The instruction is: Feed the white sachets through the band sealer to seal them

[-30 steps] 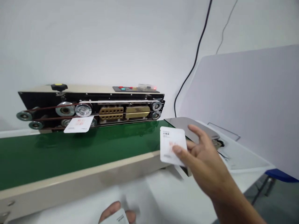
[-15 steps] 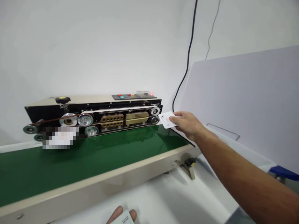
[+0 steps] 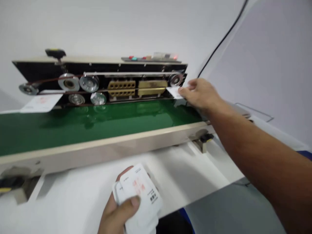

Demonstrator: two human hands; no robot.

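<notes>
Pinching right hand [image 3: 198, 94]: narrow grip; thumb and fingers hold a white sachet [image 3: 173, 92] by its near end, with the far end projecting toward the machine.

Sachet position: right of centre, upper part of the frame, just below the right-hand pulley [image 3: 175, 79] and above the green conveyor belt [image 3: 97, 126]. Whether the machine's belts have caught it cannot be told.

Handling: a light, level pinch, with the sachet edge parallel to the belts, appears the sounder hold here; a tilted edge would risk creasing.

Left hand [image 3: 113, 216]: closed grip, bottom centre of the frame; fingers curl behind a stack of white sachets [image 3: 140, 190] and the thumb lies across its front. The stack bears red and black print.

Loose sachet: a single white sachet [image 3: 41, 102] lies at the far left of the conveyor belt, upper left of the frame.

Surroundings: a continuous band sealer [image 3: 122, 66] stands behind the belt, with brass heater blocks [image 3: 121, 88] on its front. A white desk [image 3: 190, 172] lies under the left hand.
</notes>
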